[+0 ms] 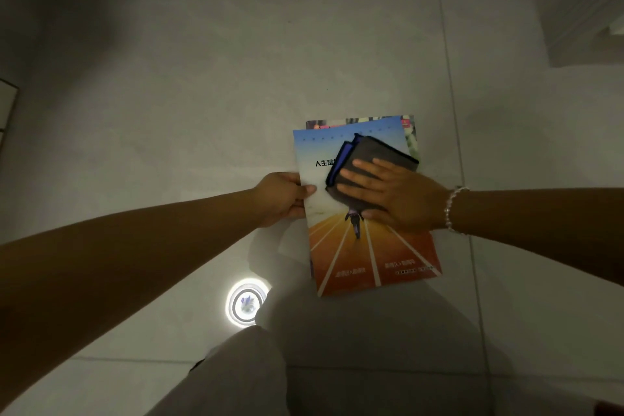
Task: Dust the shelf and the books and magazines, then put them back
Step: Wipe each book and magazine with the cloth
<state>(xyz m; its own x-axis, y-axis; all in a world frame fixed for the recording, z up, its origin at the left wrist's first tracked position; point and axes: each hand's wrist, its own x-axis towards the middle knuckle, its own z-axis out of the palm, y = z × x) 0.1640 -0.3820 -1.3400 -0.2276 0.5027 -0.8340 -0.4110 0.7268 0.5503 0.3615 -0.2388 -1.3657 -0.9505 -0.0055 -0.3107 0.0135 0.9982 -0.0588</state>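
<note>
cloth flat on the cover, magazine running away from you

your right hand [388, 194] presses the dark cloth [374, 162] down with straight fingers on the upper half of the magazine [368, 246], while your left hand [282, 197] pinches its left edge. it sits over the floor tiles [169, 111], long axis near to far, another magazine [410, 132] just beneath. the near half lies bare, so i'd say wipe toward you.

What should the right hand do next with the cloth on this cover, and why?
Probably slide the cloth down toward the orange track at the bottom of the top magazine. The right hand presses it flat on the upper half only, and the left hand already grips the left edge to steady it, so the lower cover looks unwiped.
</note>
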